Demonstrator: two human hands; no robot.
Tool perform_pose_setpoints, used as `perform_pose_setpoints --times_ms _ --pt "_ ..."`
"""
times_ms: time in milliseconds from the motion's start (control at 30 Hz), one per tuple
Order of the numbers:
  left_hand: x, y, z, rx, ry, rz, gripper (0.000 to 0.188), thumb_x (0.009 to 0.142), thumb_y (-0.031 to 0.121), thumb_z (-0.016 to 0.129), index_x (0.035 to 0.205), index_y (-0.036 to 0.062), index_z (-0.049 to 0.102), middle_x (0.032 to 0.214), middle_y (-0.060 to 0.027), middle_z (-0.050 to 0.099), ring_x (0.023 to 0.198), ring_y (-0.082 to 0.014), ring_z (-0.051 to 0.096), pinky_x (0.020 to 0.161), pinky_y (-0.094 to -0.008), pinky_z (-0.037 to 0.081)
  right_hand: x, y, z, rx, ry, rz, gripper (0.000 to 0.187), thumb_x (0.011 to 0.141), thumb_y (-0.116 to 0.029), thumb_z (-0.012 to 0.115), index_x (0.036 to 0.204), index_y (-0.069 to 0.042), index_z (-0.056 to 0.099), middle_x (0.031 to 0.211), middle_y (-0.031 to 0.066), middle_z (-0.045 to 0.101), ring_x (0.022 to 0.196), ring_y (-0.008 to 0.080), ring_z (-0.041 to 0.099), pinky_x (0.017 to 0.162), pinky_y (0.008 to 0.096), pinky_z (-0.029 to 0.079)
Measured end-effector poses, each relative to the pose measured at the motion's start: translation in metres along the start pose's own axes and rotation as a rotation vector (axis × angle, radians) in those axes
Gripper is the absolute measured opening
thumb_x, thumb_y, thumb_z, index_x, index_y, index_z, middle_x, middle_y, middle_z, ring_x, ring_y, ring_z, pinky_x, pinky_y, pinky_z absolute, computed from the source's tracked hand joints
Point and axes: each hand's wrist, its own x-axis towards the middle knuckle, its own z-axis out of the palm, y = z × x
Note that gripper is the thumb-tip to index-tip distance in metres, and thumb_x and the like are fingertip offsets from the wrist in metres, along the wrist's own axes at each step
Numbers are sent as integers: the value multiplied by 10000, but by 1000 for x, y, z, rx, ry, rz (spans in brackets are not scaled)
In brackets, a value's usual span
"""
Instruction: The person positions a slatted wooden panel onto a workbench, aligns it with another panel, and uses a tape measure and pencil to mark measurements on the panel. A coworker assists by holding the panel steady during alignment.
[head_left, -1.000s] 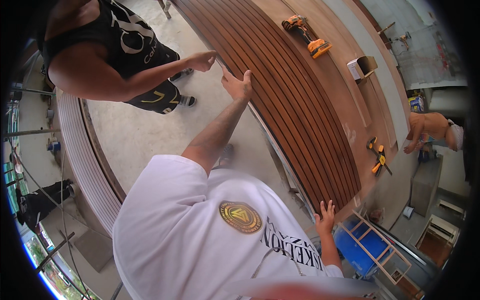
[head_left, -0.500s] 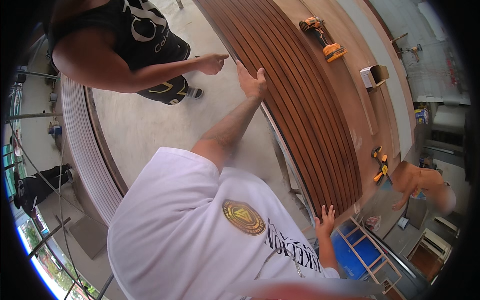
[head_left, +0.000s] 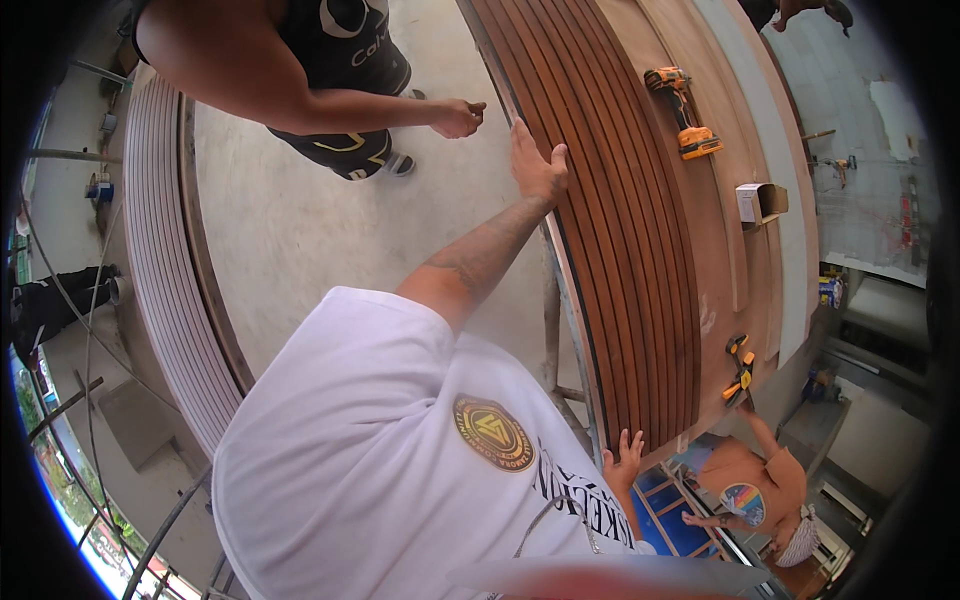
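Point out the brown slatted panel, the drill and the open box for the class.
Brown slatted panel (head_left: 616,215): head view, on the slats, around mid-length.
Drill (head_left: 684,110): head view, on its handle.
Open box (head_left: 747,205): head view, on its pale side wall.

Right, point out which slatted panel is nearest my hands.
The brown panel, by your left hand and right hand; the pale panel is well away, far left.

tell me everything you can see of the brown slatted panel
The brown slatted panel looks like stained wood: long, narrow, parallel slats split by dark grooves. It lies flat, a tan board showing along its right side; its far end runs out of the picture. Its curve may be lens distortion. The left hand rests at its left edge, the right hand at its near corner.
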Motion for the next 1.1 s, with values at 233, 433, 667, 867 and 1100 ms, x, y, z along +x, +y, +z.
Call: perform_pose_setpoints --times_ms 233,433,667,867,1100 --pt "-2 4 -3 28 -59 -58 975 962 309 663 1672 72 38 1697 -240 163 1570 -400 187 1271 -528 164 -1 0 1 34 5 5 795 820 -151 814 1552 -273 527 1685 231 302 1510 536 302 1187 538 361" --pt "-1 3 -2 19 -43 -33 979 952 305 668 1670 67 45 1696 -242 168 1565 -408 194 1267 -528 172 0 -2 0 17 6 -3 783 828 -153 808 1552 -255 528 1686 232 300 1514 536 293 1189 539 355" --pt "-2 7 -4 38 -54 -57 951 962 306 667 1652 9 83 1674 -274 205 1556 -429 208 1273 -517 189 1 -6 -4 13 1 -9 778 835 -176 808 1556 -244 522 1683 238 301 1509 545 295 1189 541 357" --pt "-2 8 -3 22 -47 -74 986 953 298 671 1669 68 35 1694 -253 171 1556 -430 207 1256 -546 186 1 -6 -4 -6 11 -30 780 829 -182 806 1554 -241 525 1675 243 313 1489 562 317 1185 547 361" --pt "-3 5 2 41 -35 -69 995 946 311 684 1670 73 44 1691 -254 186 1548 -430 228 1250 -547 200 1 -7 -3 -12 27 -33 791 820 -174 812 1554 -245 525 1671 242 322 1487 551 331 1188 541 360"
